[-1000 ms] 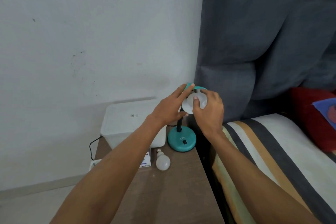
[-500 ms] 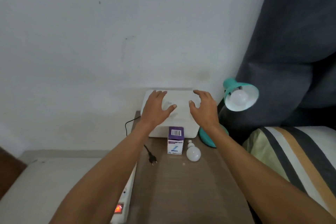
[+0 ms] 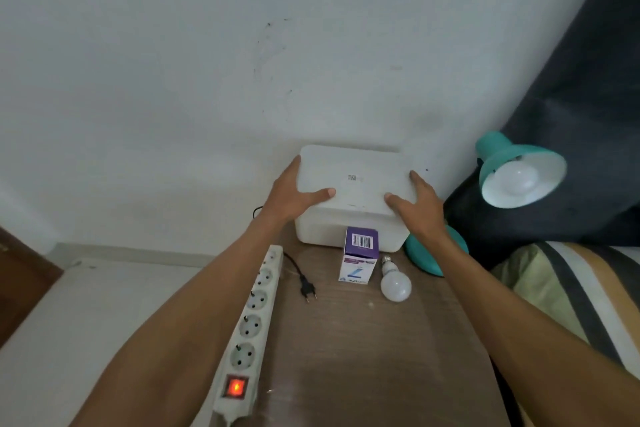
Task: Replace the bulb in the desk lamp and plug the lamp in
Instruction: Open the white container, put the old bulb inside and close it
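Observation:
A teal desk lamp (image 3: 519, 173) stands at the table's back right, its shade tilted toward me with a white bulb (image 3: 518, 178) seated in it. Its teal base (image 3: 420, 255) shows behind my right forearm. A loose white bulb (image 3: 394, 282) lies on the wooden table (image 3: 363, 357) beside a purple and white bulb carton (image 3: 358, 255). The lamp's black plug (image 3: 308, 289) lies unplugged on the table next to a white power strip (image 3: 254, 315) with a lit red switch. My left hand (image 3: 294, 196) and my right hand (image 3: 419, 206) grip the two sides of a white plastic box (image 3: 356, 180).
The white box sits against the white wall at the table's back edge. A dark grey headboard or cushion (image 3: 571, 114) rises at the right, with a striped bed cover (image 3: 571, 288) below it. Pale floor lies left of the table.
Both hands left the lamp shade and moved left onto the white box, now closing on its sides. The view swung left and down, bringing the power strip and plug into sight.

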A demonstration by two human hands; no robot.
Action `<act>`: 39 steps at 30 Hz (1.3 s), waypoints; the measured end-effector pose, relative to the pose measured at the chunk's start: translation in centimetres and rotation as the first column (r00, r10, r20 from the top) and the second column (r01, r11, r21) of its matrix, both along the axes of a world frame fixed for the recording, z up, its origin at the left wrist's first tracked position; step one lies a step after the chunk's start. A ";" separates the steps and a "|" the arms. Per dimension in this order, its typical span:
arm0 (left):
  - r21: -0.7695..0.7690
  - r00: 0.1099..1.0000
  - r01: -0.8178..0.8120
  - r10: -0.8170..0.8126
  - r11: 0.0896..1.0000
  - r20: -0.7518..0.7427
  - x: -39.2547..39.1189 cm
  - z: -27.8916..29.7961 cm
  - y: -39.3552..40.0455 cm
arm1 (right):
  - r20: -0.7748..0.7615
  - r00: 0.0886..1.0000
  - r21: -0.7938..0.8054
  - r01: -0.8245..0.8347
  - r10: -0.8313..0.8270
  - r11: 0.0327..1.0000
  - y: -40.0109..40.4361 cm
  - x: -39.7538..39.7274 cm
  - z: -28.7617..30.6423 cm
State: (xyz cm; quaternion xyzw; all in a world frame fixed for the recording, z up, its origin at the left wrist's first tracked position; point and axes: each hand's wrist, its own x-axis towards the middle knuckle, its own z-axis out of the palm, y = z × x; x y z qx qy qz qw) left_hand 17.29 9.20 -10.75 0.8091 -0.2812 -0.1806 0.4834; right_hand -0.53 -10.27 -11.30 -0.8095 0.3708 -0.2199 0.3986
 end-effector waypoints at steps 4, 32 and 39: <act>-0.026 1.000 -0.022 0.022 0.999 0.010 -0.7 -0.2 -0.3 | 0.017 1.000 -0.002 0.010 -0.010 1.000 0.1 0.2 -0.3; -0.107 0.978 -0.066 0.086 0.992 0.193 -12.4 2.5 8.7 | 0.004 0.999 -0.123 0.035 -0.035 0.992 9.5 -10.2 3.2; -0.033 0.977 -0.128 0.132 0.991 0.165 -19.1 -1.9 13.0 | -0.056 0.991 -0.130 0.110 -0.118 0.985 14.7 -16.2 -0.8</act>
